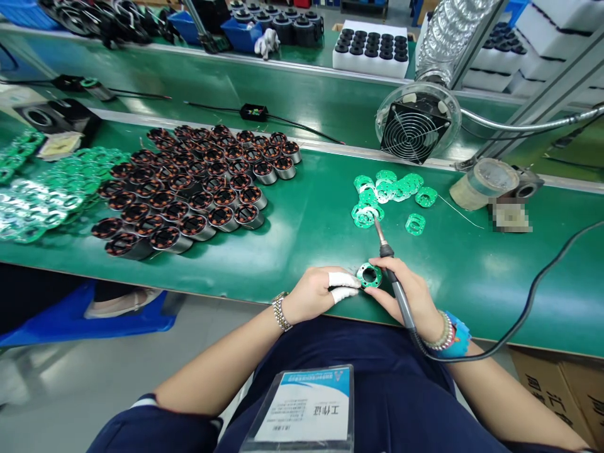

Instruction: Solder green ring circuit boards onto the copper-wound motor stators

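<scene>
A green ring-shaped circuit board [370, 275] is at the table's front edge, between my two hands. My left hand [325, 289], with white covers on two fingers, has its fingertips closed on the board's left side. In my right hand [410, 292] is a soldering iron [397, 290], its tip pointing away from me. The thumb and forefinger of that hand also touch the board's right side. Whether a motor part sits under the board is hard to make out. Beyond the iron's tip lies a loose pile of similar green boards [387, 189].
Many motor stators with copper windings [189, 195] stand left of centre. Sheets of green boards [70, 189] lie farther left. A fume fan [409, 132] hangs at the back, beside a round container [486, 182]. The iron's black cable [523, 308] loops across the right side.
</scene>
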Demonstrator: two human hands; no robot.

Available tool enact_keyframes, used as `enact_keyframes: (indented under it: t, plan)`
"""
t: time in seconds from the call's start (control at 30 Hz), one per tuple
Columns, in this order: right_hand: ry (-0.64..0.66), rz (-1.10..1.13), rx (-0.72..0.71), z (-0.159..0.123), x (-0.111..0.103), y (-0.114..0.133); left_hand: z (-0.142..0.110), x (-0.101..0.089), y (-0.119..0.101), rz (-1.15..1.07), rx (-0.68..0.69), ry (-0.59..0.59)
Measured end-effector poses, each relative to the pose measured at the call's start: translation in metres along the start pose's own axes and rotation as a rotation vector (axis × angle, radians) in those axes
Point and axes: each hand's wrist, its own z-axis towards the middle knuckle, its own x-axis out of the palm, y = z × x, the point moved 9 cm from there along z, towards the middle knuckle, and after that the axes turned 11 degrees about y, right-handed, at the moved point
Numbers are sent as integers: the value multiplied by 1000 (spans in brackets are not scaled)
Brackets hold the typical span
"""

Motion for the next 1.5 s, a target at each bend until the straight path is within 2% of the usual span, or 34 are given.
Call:
enact_keyframes:
  t: [0.07,0.2,0.3,0.47,0.63,0.83,1.07,1.17,1.33,1.4,1.5]
  plan:
    - [-5,3,-7,0,0,1,5,1,0,-82,-21,0]
    - [-20,16,-41,-1,-3,7,9,9,21,-402,-259,-19]
    - [-52,35,-114,1,-8,18,9,16,29,-532,-344,-13]
    - [-48,-2,-258,8,-6,32,8,22,34,-634,-362,7]
    - [6,-52,-305,8,4,29,6,22,37,-697,-367,-11]
    - [-111,-41,-283,5,1,31,1,23,35,-857,-350,-51]
    - [-139,75,-113,-4,-14,23,0,23,36,-774,-348,-51]
    - [-143,89,-103,-8,-18,23,-1,23,36,-735,-327,-55]
    - [-113,51,-117,-7,-9,25,0,21,31,-636,-266,-67]
    - [-112,43,-126,-6,-7,24,0,18,26,-542,-236,-80]
    - [-114,19,-135,-7,-5,24,-1,7,10,-232,-154,-132]
